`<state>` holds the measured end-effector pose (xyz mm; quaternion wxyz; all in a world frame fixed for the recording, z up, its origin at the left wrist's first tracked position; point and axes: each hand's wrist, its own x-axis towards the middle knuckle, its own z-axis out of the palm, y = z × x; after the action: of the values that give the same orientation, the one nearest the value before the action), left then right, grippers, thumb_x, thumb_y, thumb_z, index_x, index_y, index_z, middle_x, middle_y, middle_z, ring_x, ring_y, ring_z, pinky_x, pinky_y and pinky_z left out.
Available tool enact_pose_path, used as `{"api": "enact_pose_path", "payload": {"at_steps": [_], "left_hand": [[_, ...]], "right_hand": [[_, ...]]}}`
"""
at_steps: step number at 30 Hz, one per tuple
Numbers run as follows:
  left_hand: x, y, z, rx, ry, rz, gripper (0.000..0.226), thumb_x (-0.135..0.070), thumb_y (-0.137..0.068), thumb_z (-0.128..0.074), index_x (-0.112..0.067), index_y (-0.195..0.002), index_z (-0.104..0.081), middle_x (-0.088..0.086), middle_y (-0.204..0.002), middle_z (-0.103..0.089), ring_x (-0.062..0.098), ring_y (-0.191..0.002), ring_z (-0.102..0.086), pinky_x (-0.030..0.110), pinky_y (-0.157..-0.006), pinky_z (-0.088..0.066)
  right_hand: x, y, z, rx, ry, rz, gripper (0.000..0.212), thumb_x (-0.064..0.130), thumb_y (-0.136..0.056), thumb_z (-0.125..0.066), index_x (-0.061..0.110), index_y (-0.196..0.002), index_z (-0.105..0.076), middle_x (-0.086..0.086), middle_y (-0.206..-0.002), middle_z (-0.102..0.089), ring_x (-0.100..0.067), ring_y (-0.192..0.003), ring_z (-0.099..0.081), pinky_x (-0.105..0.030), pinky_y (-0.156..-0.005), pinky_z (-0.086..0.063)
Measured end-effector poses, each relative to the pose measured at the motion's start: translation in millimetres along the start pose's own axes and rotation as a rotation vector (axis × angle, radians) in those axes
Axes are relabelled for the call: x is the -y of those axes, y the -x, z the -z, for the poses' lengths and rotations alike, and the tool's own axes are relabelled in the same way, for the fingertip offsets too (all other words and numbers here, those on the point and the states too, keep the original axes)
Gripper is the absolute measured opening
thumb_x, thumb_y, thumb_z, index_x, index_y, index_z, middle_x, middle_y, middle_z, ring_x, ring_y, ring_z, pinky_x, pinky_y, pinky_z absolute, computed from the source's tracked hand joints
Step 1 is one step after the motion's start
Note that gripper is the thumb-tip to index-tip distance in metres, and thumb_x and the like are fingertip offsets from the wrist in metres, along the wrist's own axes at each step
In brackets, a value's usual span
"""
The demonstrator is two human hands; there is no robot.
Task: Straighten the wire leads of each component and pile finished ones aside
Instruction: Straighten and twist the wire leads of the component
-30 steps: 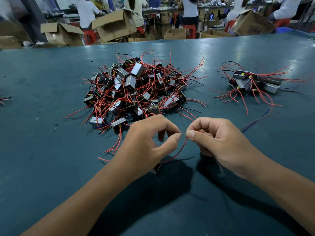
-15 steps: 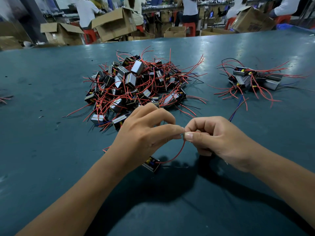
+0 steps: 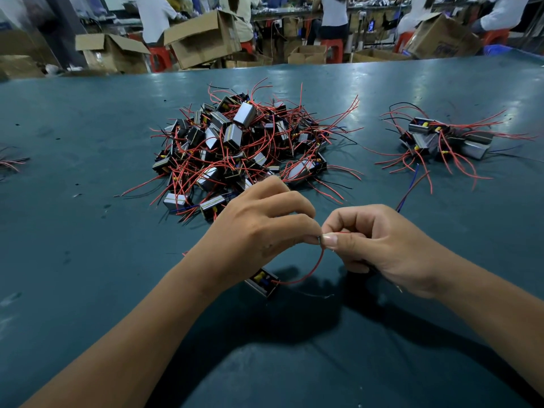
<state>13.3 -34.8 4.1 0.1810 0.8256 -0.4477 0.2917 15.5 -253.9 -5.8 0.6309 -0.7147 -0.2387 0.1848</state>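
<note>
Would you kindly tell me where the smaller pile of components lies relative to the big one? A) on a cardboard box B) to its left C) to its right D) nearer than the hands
C: the smaller pile sits on the table right of the big pile.

Two bare forearms — no sleeves, hands (image 3: 318, 240) ungloved, nails short.

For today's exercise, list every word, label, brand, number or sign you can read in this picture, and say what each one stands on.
None can be read.
Cardboard box at far right: dark print on its side, too blurred to read.
Components in the big pile: yellow marks, no legible text.
Component below the left hand: no readable label.
</note>
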Motion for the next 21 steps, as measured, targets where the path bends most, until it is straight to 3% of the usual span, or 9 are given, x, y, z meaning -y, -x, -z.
{"api": "enact_pose_path", "payload": {"at_steps": [3,6,8,10,12,16,18,21], "left_hand": [[-1.1,-0.5,-0.8,-0.002,0.046,0.009,0.018,-0.02,-0.095,-0.065,-0.008,-0.089,-0.077,0.003,-0.092,-0.069,0.029,-0.079,-0.053,0.037,-0.07,-0.046],[-2.8,-0.3,-3.0,0.019,0.119,0.068,0.014,-0.019,-0.092,-0.069,-0.008,-0.087,-0.076,0.002,-0.09,-0.068,0.026,-0.08,-0.052,0.032,-0.073,-0.046],[-3.3,0.1,-3.6,0.037,0.204,0.131,0.011,-0.017,-0.091,-0.071,-0.008,-0.087,-0.076,0.001,-0.089,-0.066,0.023,-0.082,-0.054,0.029,-0.075,-0.046],[-3.0,0.8,-3.4,0.059,0.283,0.193,0.01,-0.018,-0.09,-0.071,-0.009,-0.087,-0.075,-0.001,-0.089,-0.064,0.019,-0.083,-0.055,0.026,-0.076,-0.045],[-3.8,1.3,-3.4,0.089,0.377,0.266,0.011,-0.02,-0.091,-0.069,-0.01,-0.087,-0.074,-0.003,-0.089,-0.063,0.014,-0.083,-0.056,0.022,-0.076,-0.043],[-6.8,1.9,-3.5,0.175,0.566,0.424,0.012,-0.023,-0.095,-0.064,-0.014,-0.089,-0.069,-0.003,-0.082,-0.061,0.015,-0.075,-0.054,0.03,-0.069,-0.044],[-7.5,2.7,-4.5,0.22,0.651,0.51,0.013,-0.025,-0.095,-0.063,-0.014,-0.089,-0.067,-0.007,-0.078,-0.06,0.01,-0.072,-0.053,0.027,-0.067,-0.042],[-8.7,3.1,-6.3,0.254,0.811,0.648,0.016,-0.025,-0.093,-0.062,-0.012,-0.085,-0.067,0.005,-0.072,-0.056,0.015,-0.07,-0.046,0.034,-0.064,-0.036]], "right_hand": [[0.0,1.4,-1.2,-0.003,-0.004,0.003,0.009,0.021,-0.084,-0.066,0.017,-0.075,-0.067,-0.004,-0.057,-0.024,-0.012,-0.053,-0.025,-0.023,-0.047,-0.029],[-1.3,2.3,-1.5,-0.029,0.054,0.028,0.013,0.023,-0.086,-0.069,0.013,-0.078,-0.065,0.01,-0.056,-0.028,-0.012,-0.054,-0.021,-0.033,-0.051,-0.02],[-0.8,2.9,-1.7,-0.038,0.093,0.061,0.013,0.022,-0.088,-0.066,0.011,-0.08,-0.064,0.014,-0.056,-0.03,-0.008,-0.052,-0.022,-0.024,-0.05,-0.02],[0.1,3.6,-1.9,-0.036,0.135,0.097,0.013,0.016,-0.092,-0.065,0.008,-0.082,-0.063,0.015,-0.055,-0.031,-0.003,-0.051,-0.023,-0.013,-0.049,-0.024],[0.5,4.3,-1.7,-0.045,0.211,0.125,0.012,0.013,-0.094,-0.064,0.007,-0.082,-0.062,0.015,-0.056,-0.032,-0.003,-0.051,-0.024,-0.01,-0.049,-0.025],[-0.8,5.5,-1.1,-0.076,0.323,0.168,0.012,0.014,-0.094,-0.065,0.011,-0.083,-0.062,0.015,-0.055,-0.033,-0.004,-0.051,-0.026,-0.011,-0.049,-0.025],[-3.1,5.8,-1.4,-0.093,0.372,0.187,0.012,0.019,-0.094,-0.066,0.014,-0.083,-0.063,0.015,-0.053,-0.035,-0.004,-0.051,-0.026,-0.012,-0.05,-0.026],[-6.3,5.9,-2.8,-0.106,0.423,0.208,0.013,0.028,-0.09,-0.064,0.017,-0.084,-0.064,0.012,-0.055,-0.037,-0.005,-0.051,-0.027,-0.015,-0.049,-0.026]]}}
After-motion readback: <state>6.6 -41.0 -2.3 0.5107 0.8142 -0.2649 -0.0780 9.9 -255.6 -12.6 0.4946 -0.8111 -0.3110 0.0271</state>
